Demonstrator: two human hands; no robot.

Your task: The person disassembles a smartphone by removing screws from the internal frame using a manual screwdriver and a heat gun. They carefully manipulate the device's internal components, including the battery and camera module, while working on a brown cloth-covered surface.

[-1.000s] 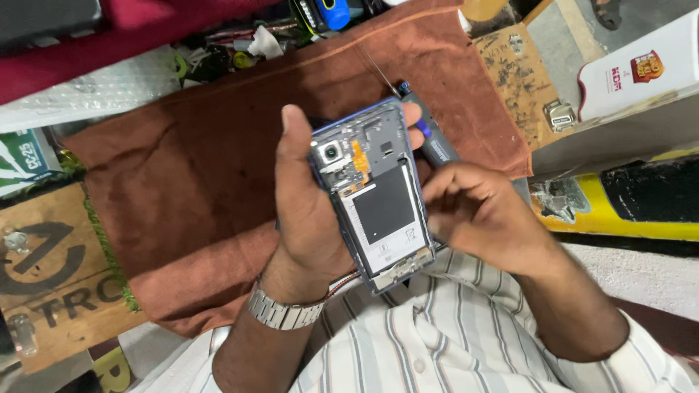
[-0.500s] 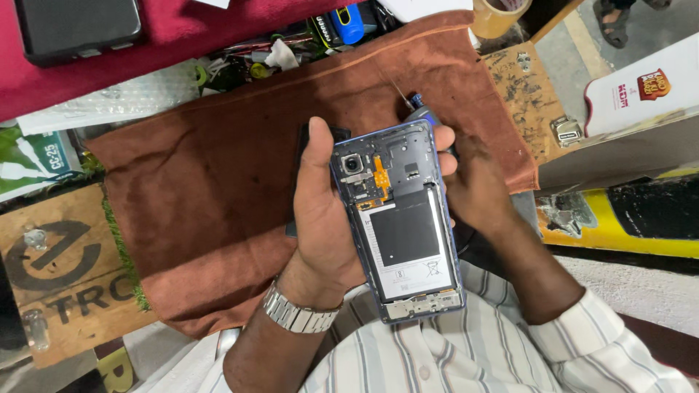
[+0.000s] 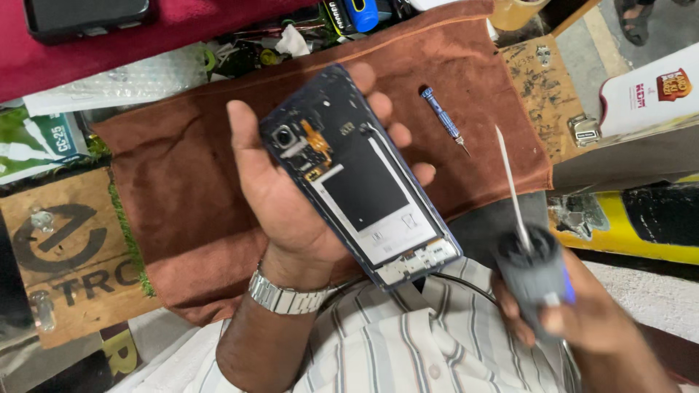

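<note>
Screwdriver (image 3: 444,120) now lying on brown cloth (image 3: 175,182); cluttered workbench.

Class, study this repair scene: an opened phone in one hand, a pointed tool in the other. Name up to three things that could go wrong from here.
1. The left hand cradles the opened phone loosely on palm and fingertips, above the brown cloth; it might slip.
2. The right hand holds a tool with a long thin tip; that tip could scratch the exposed circuitry.
3. The small blue screwdriver lies loose on the cloth and could roll off.
</note>
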